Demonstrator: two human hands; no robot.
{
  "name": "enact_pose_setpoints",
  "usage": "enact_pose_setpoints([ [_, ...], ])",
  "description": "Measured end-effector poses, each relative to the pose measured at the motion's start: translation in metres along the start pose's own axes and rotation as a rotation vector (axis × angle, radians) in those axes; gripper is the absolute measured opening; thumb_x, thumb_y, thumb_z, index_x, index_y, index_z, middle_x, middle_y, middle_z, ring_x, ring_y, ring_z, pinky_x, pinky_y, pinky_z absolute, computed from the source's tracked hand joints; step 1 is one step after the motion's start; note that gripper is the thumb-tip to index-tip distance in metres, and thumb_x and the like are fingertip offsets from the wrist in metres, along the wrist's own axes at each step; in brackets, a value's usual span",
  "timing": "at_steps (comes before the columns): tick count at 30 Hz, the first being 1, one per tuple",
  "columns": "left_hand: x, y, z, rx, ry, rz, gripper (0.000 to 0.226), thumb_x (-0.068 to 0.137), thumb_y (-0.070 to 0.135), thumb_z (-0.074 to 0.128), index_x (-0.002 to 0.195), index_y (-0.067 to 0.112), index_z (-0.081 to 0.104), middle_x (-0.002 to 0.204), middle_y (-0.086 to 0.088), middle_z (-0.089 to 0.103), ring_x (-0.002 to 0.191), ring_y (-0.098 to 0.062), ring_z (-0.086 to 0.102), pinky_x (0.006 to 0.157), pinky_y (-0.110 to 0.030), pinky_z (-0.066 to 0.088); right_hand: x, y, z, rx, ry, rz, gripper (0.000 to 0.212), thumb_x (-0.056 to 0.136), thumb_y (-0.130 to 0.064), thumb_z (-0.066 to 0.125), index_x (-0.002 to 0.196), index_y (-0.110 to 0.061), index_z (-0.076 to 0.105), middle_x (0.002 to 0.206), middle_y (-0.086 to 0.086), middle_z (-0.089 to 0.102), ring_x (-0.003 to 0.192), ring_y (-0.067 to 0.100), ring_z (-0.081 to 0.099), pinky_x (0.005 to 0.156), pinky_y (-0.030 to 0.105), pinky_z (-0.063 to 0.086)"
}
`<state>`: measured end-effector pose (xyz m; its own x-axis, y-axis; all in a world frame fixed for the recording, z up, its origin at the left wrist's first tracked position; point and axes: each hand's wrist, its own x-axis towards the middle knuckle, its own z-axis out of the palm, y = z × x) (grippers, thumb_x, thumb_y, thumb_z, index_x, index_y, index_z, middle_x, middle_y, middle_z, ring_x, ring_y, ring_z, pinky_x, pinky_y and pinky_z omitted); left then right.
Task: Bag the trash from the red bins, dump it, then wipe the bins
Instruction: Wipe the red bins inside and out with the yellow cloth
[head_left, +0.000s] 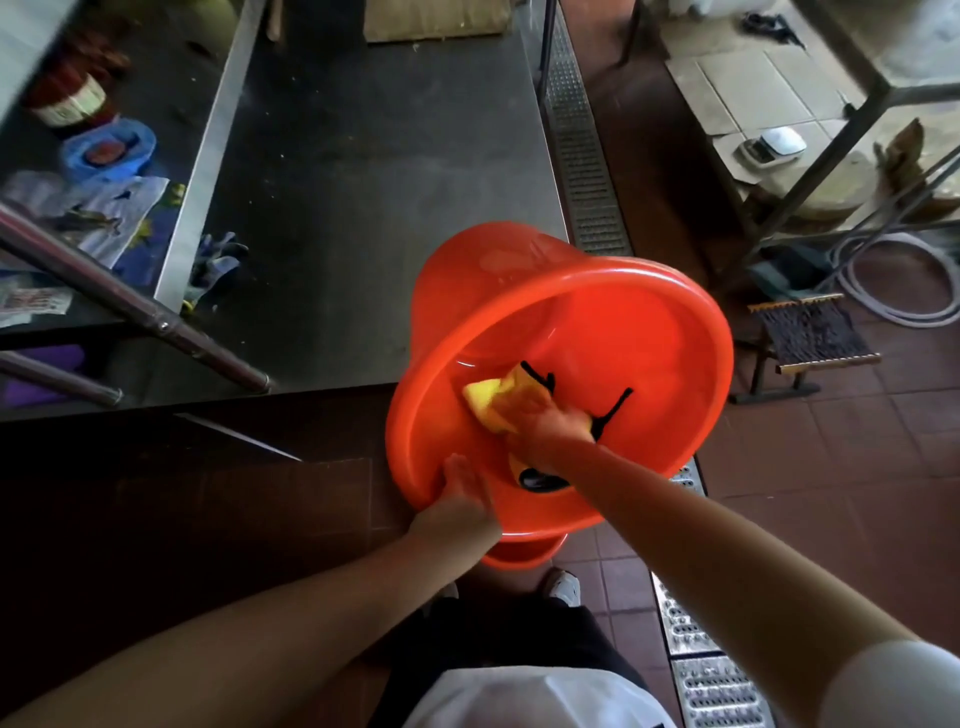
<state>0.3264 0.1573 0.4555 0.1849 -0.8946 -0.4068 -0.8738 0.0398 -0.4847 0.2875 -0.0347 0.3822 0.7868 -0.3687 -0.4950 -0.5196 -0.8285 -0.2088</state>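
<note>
Both hands work: left hand (460, 506) grips the tilted red bin (566, 374) rim at the counter (363, 208) edge; right hand (545, 421) presses a yellow cloth (491, 400) inside. Better wipe in overlapping circles, holding the rim firmly.

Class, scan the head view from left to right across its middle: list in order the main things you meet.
Blue bag → gloves → steel table → red bin → floor drain grate → woven stool → hose.
</note>
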Motion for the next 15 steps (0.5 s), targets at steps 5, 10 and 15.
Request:
enact_pose_setpoints([
  [5, 0.006, -0.004, -0.004, 0.025, -0.055, 0.008, 0.058, 0.081, 0.033, 0.069, 0.115, -0.013, 0.063, 0.105, -0.038, 0.065, 0.095, -0.051, 0.066, 0.086, -0.056, 0.054, 0.018, 0.018, -0.021, -0.227, 0.077, 0.170, 0.041, 0.100, -0.029, 0.042, 0.141, -0.026, 0.049, 0.150, 0.003, 0.042, 0.147, 0.028, 0.021, 0.116, 0.050, 0.020],
  [10, 0.003, -0.017, -0.014, 0.011, -0.034, 0.054, 0.063, 0.071, 0.045, 0.076, 0.105, -0.008, 0.071, 0.096, -0.033, 0.069, 0.085, -0.044, 0.070, 0.076, -0.050, 0.058, 0.028, -0.036, -0.015, 0.125, -0.004, 0.150, 0.041, 0.102, -0.034, 0.041, 0.142, -0.030, 0.046, 0.151, -0.001, 0.042, 0.146, 0.025, 0.023, 0.110, 0.049, 0.025],
  [15, 0.010, -0.009, -0.014, 0.013, -0.054, 0.223, 0.056, 0.103, 0.017, 0.043, 0.131, -0.030, 0.029, 0.129, -0.055, 0.033, 0.116, -0.069, 0.040, 0.095, -0.072, 0.037, 0.029, -0.014, -0.028, 0.065, -0.008, 0.103, 0.053, 0.103, -0.047, 0.038, 0.151, -0.027, 0.033, 0.153, 0.002, 0.037, 0.146, 0.027, 0.030, 0.119, 0.041, 0.020],
])
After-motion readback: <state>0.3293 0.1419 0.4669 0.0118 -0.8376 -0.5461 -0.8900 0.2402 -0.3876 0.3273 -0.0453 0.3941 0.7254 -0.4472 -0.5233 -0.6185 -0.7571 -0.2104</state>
